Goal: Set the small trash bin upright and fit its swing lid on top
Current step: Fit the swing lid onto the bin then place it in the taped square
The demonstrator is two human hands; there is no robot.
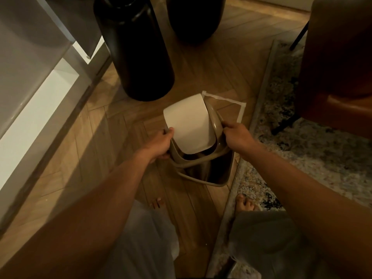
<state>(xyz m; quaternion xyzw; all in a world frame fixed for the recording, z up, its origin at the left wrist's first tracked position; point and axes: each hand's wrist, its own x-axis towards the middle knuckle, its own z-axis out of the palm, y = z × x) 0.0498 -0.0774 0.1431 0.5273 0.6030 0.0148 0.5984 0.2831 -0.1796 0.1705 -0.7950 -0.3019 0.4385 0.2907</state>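
Note:
The small beige trash bin stands upright on the wooden floor, its dark open mouth facing up at me. Above it I hold the swing lid: a beige frame with a white flap that is tipped up and tilted toward the far left. My left hand grips the frame's left side. My right hand grips its right side. The lid's near edge overlaps the bin's rim; its far side is raised off the bin.
A tall black vase stands just beyond the bin, a second dark vessel behind it. White tape marks a square on the floor. A patterned rug and brown armchair lie right; a white cabinet left. My bare feet are below.

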